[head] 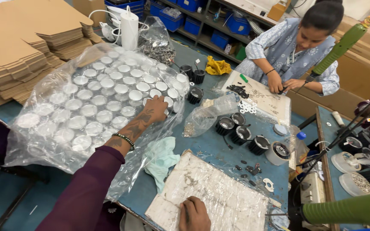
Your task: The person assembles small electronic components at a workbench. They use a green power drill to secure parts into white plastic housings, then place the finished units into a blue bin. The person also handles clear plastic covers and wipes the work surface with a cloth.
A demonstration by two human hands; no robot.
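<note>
Plastic bag (65, 128) of round silver caps (108, 92) lies on blue table (210, 145), left part of head view. Your left hand (156, 112) reaches into bag opening, fingers curled on caps, grasp uncertain. Your right hand (193, 214) rests loosely closed on worn white board (219, 192), holding nothing, steadying it.

Clear plastic bag (65, 124) of round silvery reflector cups (108, 92), upright in rows, lying under the left hand's fingertips

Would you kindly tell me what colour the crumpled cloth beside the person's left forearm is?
The crumpled cloth is pale mint green, in the head view.
</note>
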